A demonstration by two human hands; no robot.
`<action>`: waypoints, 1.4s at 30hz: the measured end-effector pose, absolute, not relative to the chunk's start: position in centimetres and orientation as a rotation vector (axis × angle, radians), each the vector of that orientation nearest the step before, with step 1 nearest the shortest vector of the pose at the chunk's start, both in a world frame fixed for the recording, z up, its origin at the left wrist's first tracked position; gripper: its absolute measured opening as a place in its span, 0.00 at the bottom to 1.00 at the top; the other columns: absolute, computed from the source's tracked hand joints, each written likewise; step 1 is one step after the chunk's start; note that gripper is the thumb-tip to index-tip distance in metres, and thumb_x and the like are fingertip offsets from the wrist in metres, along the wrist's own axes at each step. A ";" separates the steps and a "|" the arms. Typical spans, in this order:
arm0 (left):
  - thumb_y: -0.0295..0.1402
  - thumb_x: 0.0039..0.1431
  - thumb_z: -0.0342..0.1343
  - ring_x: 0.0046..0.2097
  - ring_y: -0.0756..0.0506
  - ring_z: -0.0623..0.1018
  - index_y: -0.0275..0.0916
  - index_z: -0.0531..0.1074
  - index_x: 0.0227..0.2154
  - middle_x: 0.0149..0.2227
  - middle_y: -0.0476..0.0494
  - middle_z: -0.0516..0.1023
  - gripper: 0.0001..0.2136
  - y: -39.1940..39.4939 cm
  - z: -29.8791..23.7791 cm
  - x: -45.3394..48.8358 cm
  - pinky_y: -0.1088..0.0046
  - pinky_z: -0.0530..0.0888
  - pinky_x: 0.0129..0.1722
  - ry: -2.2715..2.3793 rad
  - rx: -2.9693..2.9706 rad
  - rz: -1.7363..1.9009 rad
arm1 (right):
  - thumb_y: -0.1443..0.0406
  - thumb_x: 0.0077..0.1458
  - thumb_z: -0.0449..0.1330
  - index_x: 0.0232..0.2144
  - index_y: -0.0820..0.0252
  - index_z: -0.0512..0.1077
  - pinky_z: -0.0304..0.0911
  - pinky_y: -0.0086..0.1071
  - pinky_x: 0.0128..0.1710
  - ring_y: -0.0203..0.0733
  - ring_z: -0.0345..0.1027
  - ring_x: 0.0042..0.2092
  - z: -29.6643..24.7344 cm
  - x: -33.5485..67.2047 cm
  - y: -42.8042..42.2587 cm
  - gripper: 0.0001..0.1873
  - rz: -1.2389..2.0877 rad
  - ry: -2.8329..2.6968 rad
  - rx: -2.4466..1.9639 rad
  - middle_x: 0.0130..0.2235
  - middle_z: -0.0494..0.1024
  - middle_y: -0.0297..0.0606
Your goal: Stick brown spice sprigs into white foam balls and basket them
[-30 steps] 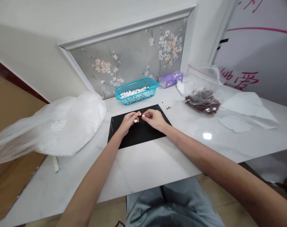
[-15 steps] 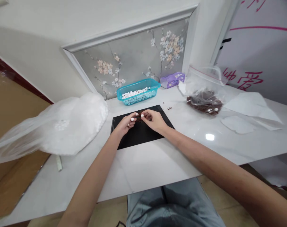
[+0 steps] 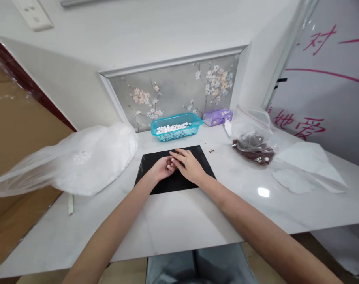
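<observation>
head view has tipped up since the earlier frame, bringing a wall socket (image 3: 32, 14) into sight, and the right hand (image 3: 189, 165) now lies across the fingertips of the left hand (image 3: 162, 169), covering the brown clump that showed between them. both hands rest over a black mat (image 3: 176, 186) on a white marble bench (image 3: 179, 232). the fingers of the two grips are together and touching each other, but whether either is clamped on anything i cannot tell, as the right hand hides what lies between them; a pale speck at the fingertips (image 3: 169, 167) is too small to name. as things lie, a good share of work remains in sight: one blue basket (image 3: 176, 136) holds a shallow layer of white beads (image 3: 172, 128), too many to count, and one clear zip bag (image 3: 250, 126) holds a heap of brown bits (image 3: 253, 154) with a few white beads among them. two or three brown crumbs (image 3: 211, 150) lie on the bench just right of the mat. also there are one purple box (image 3: 217, 117) against the wall, one large plastic bag (image 3: 93, 157) of white stuffing at the left, and two sheets of white paper (image 3: 306, 159) at the right.
</observation>
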State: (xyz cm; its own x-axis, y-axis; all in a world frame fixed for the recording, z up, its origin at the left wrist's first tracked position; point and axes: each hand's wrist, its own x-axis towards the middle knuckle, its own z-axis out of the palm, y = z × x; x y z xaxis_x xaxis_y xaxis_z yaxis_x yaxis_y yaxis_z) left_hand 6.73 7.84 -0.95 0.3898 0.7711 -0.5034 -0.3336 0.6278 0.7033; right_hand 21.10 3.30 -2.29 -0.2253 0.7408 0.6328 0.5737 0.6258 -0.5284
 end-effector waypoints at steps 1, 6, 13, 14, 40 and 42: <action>0.35 0.59 0.51 0.32 0.52 0.73 0.33 0.67 0.41 0.36 0.45 0.72 0.12 7.9 -0.8 6.6 0.74 0.73 0.30 0.956 0.589 0.744 | 0.64 0.59 0.50 0.49 0.59 0.70 0.59 0.40 0.52 0.46 0.60 0.51 -2.4 21.2 3.5 0.18 0.227 -1.909 -1.039 0.53 0.69 0.44; 0.36 0.59 0.51 0.32 0.52 0.73 0.33 0.68 0.41 0.36 0.45 0.72 0.12 8.3 0.3 5.3 0.73 0.73 0.30 1.179 0.884 0.753 | 0.65 0.58 0.49 0.44 0.61 0.71 0.61 0.40 0.49 0.46 0.63 0.48 -2.8 21.5 4.2 0.15 0.244 -1.760 -1.112 0.45 0.73 0.44; 0.38 0.59 0.51 0.26 0.54 0.68 0.33 0.68 0.35 0.29 0.49 0.69 0.11 8.3 -0.2 4.8 0.76 0.68 0.26 1.460 1.422 0.870 | 0.65 0.56 0.48 0.29 0.61 0.71 0.62 0.39 0.42 0.45 0.65 0.38 -3.8 22.8 5.8 0.12 0.295 -1.474 -1.286 0.34 0.72 0.44; 0.37 0.57 0.53 0.25 0.54 0.67 0.34 0.69 0.34 0.27 0.51 0.68 0.10 8.2 -0.3 4.9 0.76 0.67 0.26 1.476 1.510 0.868 | 0.65 0.56 0.48 0.28 0.61 0.70 0.61 0.39 0.41 0.45 0.64 0.37 -4.0 22.9 5.9 0.12 0.300 -1.443 -1.307 0.33 0.72 0.44; 0.37 0.59 0.51 0.51 0.42 0.70 0.37 0.66 0.48 0.51 0.39 0.68 0.16 20.3 6.7 6.5 0.55 0.68 0.50 1.647 2.386 0.873 | 0.62 0.53 0.48 0.23 0.58 0.67 0.59 0.37 0.34 0.46 0.64 0.32 -4.8 22.7 5.4 0.12 0.361 -1.388 -1.358 0.28 0.71 0.42; 0.38 0.59 0.50 0.52 0.42 0.69 0.38 0.66 0.49 0.53 0.39 0.67 0.17 18.3 7.4 4.7 0.56 0.65 0.53 1.667 2.418 0.915 | 0.62 0.53 0.47 0.24 0.59 0.67 0.59 0.38 0.35 0.46 0.64 0.32 -4.9 22.8 5.5 0.12 0.368 -1.383 -1.357 0.28 0.71 0.42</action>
State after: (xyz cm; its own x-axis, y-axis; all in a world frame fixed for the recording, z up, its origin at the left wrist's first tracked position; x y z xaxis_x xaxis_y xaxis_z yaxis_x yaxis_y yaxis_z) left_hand 4.73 18.34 7.44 0.2366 0.8703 0.4320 0.8316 -0.4113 0.3731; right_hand 22.77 5.47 -4.92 0.2676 0.8429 0.4667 0.4994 0.2929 -0.8153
